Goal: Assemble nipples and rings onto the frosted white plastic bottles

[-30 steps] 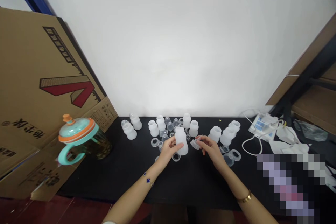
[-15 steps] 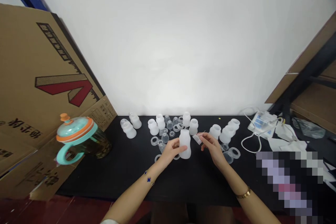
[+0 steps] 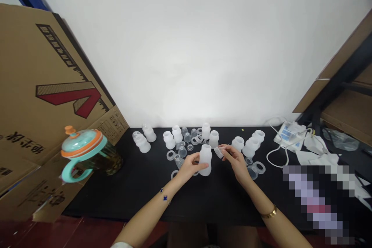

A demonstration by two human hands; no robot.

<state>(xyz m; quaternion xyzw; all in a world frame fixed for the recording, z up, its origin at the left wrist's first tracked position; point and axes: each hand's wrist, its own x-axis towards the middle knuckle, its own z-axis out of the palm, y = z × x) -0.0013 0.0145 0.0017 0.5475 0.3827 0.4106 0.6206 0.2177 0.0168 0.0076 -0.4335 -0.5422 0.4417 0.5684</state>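
A black table (image 3: 223,201) runs along the white wall, a printed cardboard box (image 3: 23,69) standing at its left end. Next comes the clear jug (image 3: 100,155), with teal handle and orange-trimmed lid; dark, brownish contents fill its lower part.

The left hand (image 3: 190,167) grasps a white bottle (image 3: 205,159) at the table's middle, neck up and long axis close to upright; whether its base touches the table, I cannot tell. The right hand (image 3: 236,162), just beside it, pinches a small ribbed piece (image 3: 219,152) in its fingertips.

Other white bottles (image 3: 214,139) stand upright behind, their insides hidden; two capped bottles (image 3: 142,142) at left wear clear domes. Loose domes (image 3: 182,152), then translucent rings (image 3: 171,155), lie scattered between.
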